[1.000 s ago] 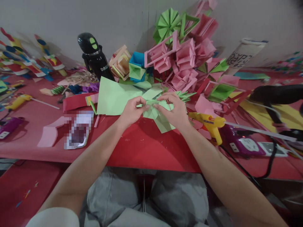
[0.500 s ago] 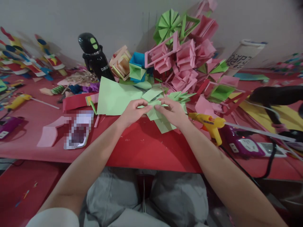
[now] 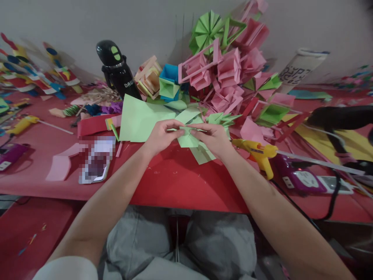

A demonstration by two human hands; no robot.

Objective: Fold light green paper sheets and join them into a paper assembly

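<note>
Between both hands is a small piece of light green paper (image 3: 187,140), creased near its middle. My left hand (image 3: 163,136) pinches its left side between thumb and fingers. On the other side, my right hand (image 3: 213,139) pinches it the same way, the fingertips of both hands almost meeting along the top edge. Beneath it, another light green sheet (image 3: 203,154) lies on the red table (image 3: 186,179). Large green sheets (image 3: 140,120) lie just behind my left hand, and folded green paper pieces (image 3: 223,118) are behind my right.
A yellow glue gun (image 3: 259,151) lies right of my right forearm, by a purple power strip (image 3: 303,175). A phone (image 3: 97,161) lies at left. Behind stand a black bottle (image 3: 119,74) and a heap of pink folded paper (image 3: 227,70). A dark sleeve (image 3: 344,116) reaches in at right.
The small green paper has turned or opened, so its flat, creased face now shows below my fingertips. My fingers have straightened along its top edge; the surroundings look the same.
</note>
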